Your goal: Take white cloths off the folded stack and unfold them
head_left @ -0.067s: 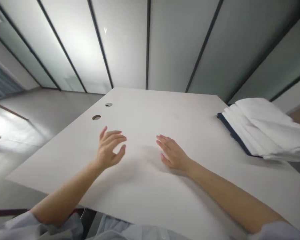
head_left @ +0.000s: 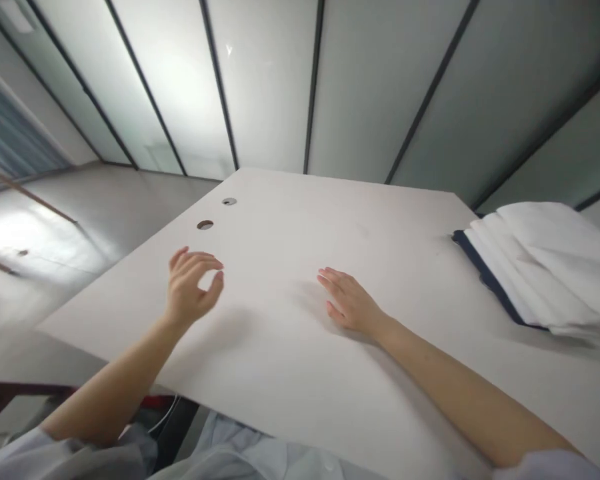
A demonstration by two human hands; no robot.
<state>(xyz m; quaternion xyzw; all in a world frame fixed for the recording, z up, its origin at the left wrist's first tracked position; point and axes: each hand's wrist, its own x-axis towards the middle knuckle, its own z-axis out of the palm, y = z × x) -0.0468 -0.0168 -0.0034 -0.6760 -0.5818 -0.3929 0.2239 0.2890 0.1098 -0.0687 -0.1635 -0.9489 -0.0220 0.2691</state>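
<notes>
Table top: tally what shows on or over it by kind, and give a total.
Hands: 2, the left hand raised with fingers curled, the right hand flat on the table
Round holes in the table: 2
Stacks of folded white cloth: 1
Total: 5

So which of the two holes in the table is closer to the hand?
The nearer hole, open and dark. It lies just beyond the left hand; the other hole sits farther back and looks plugged.
</notes>
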